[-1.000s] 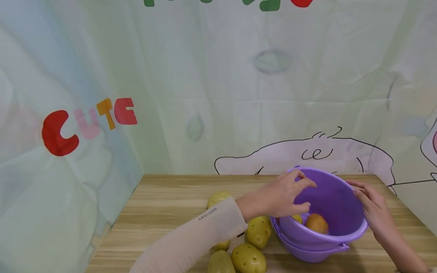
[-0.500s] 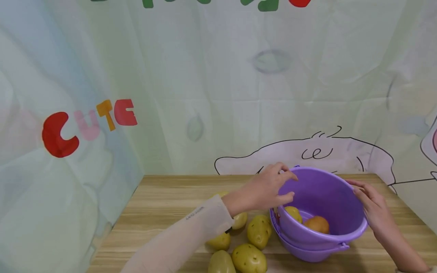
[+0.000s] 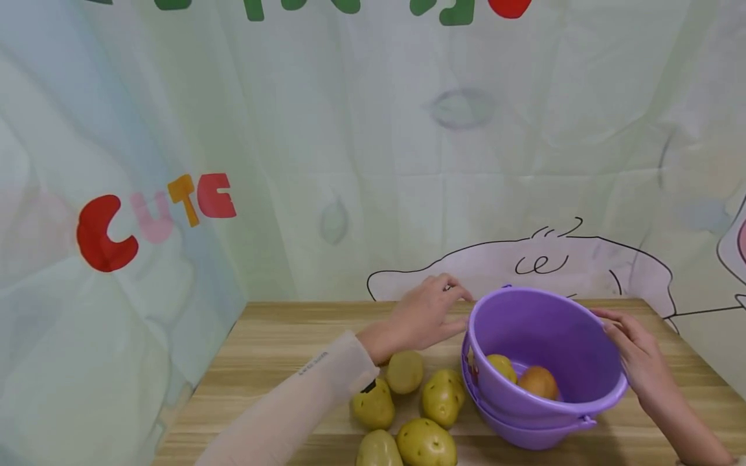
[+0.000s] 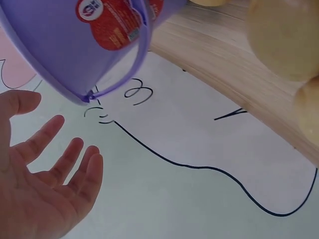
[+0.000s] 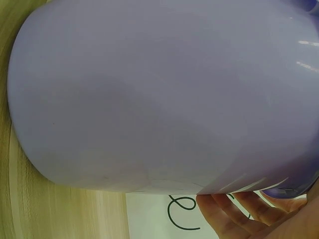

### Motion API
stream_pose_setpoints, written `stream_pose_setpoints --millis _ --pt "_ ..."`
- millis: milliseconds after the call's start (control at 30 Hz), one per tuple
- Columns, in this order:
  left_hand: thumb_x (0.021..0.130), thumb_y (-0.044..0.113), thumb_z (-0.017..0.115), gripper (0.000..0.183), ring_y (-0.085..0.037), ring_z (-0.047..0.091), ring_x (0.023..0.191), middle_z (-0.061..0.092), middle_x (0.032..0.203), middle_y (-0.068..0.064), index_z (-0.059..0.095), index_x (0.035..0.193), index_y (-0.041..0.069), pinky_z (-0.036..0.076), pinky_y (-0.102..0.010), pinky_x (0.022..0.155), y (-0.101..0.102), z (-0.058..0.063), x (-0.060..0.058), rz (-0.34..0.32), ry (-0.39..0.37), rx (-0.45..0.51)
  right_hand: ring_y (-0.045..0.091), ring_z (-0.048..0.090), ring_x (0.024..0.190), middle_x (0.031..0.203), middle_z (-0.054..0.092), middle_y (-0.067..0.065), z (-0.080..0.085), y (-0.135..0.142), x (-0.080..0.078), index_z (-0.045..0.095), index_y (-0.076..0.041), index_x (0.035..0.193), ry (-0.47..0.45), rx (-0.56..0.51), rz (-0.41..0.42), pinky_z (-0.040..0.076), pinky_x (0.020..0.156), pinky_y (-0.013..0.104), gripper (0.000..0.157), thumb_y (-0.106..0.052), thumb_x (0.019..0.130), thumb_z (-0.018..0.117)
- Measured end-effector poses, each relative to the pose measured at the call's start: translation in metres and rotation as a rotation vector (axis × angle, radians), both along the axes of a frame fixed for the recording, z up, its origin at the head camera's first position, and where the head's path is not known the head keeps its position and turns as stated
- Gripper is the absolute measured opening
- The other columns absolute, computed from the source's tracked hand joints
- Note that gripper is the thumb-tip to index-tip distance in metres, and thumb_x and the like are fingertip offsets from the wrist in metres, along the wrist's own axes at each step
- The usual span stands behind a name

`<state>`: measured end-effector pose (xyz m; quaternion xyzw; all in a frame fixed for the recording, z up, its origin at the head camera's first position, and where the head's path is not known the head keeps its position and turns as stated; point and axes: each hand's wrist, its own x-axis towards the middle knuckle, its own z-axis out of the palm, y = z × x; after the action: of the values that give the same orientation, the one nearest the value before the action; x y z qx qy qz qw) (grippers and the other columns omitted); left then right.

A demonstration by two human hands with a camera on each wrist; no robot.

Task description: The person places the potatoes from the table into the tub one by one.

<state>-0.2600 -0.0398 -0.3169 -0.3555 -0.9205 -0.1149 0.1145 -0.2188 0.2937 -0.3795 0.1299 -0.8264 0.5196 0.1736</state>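
The bucket stands on the right part of the wooden table, its round mouth facing the head camera. It is purple, with a smooth, glossy wall, deeper in colour inside and paler lilac outside in the wrist views, where white streaks of light show on the curve. The wall narrows from the wide rim toward the base. The handle, also purple, hangs down around the outside from small hinges under the rim, and a red label with a round white mark sits on the side toward the left hand. Inside, at the bottom, a yellow piece lies beside a rounder orange-brown piece. The left hand hangs just beside the rim, thumb and fingers apart, loosely bent and holding nothing. The right hand rests on the opposite side of the bucket, its extended fingers laid against the outer wall near the rim; how firmly they press, I cannot tell. Between the left forearm's pale sleeve and the bucket lies a loose cluster of potatoes, yellow and dotted with dark eyes, one partly cut off by the lower edge of view. Behind the table hangs a pale green backdrop with coloured letters spelling CUTE.
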Motion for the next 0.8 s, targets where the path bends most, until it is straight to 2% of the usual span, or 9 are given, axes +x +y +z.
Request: stream_pose_setpoints --millis 367,800 --pt "0.090 0.044 0.050 0.037 -0.018 0.043 0.111 0.045 0.125 0.001 0.053 0.122 0.027 0.045 -0.033 0.081 -0.028 -0.009 -0.016 0.123 -0.046 -0.078 0.004 0.061 0.077 0.091 0.062 -0.015 0.001 0.001 -0.001 0.051 -0.005 0.125 -0.001 0.025 -0.022 0.049 0.061 0.022 0.030 -0.014 0.099 0.038" --pt "0.090 0.042 0.052 0.038 -0.018 0.046 0.105 0.047 0.122 -0.001 0.053 0.122 0.022 0.044 -0.033 0.081 -0.059 -0.027 -0.027 0.158 -0.094 -0.055 0.004 0.060 0.078 0.092 0.061 -0.016 0.002 0.000 -0.001 0.051 -0.005 0.126 -0.028 0.028 -0.038 0.049 0.061 0.022 0.032 -0.017 0.100 0.037"
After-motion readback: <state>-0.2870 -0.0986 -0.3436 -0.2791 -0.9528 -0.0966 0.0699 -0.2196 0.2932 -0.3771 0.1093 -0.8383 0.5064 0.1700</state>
